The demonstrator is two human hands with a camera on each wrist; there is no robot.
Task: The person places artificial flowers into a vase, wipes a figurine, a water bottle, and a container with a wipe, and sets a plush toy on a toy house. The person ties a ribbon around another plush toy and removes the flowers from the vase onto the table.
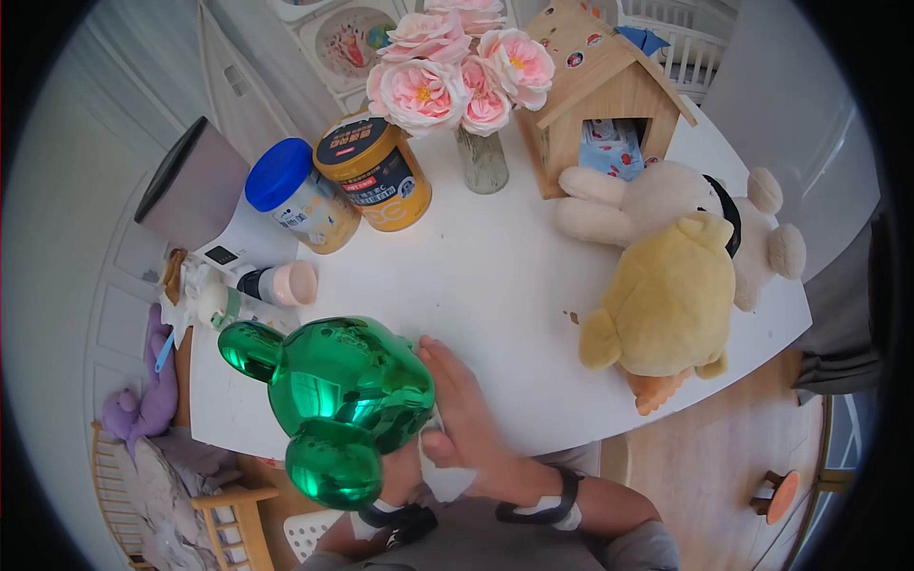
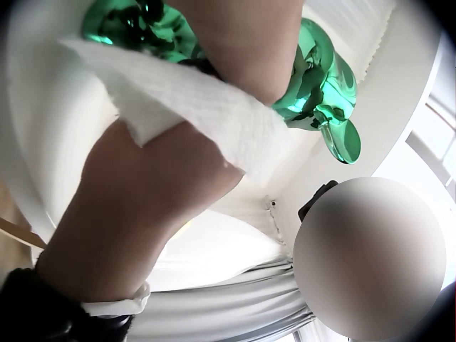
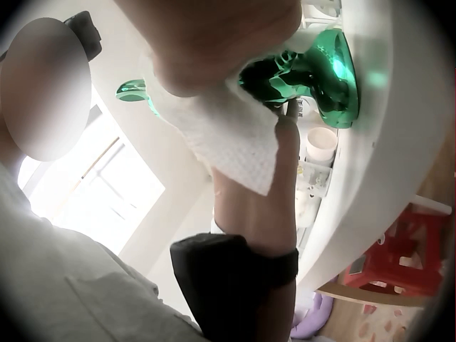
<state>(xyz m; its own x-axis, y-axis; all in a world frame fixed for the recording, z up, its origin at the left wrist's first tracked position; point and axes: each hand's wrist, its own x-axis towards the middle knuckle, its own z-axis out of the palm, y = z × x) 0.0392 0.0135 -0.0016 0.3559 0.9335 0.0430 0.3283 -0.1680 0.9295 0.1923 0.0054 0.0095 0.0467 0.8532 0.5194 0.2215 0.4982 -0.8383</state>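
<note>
Steadying a shiny green, rounded, eared figure (image 1: pixel 347 376) above the white table's (image 1: pixel 476 295) near edge, I have my left hand (image 1: pixel 403 472) beneath it, how far closed I cannot tell; my right hand (image 1: pixel 468 419), fingers nearly straight alongside, pinches a white tissue (image 1: pixel 446 480) under its thumb.

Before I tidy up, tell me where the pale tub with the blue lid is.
In the head view, the tub stands on the left of the white table, just left of the yellow tin with the black lid, behind the pale pink cup.
</note>
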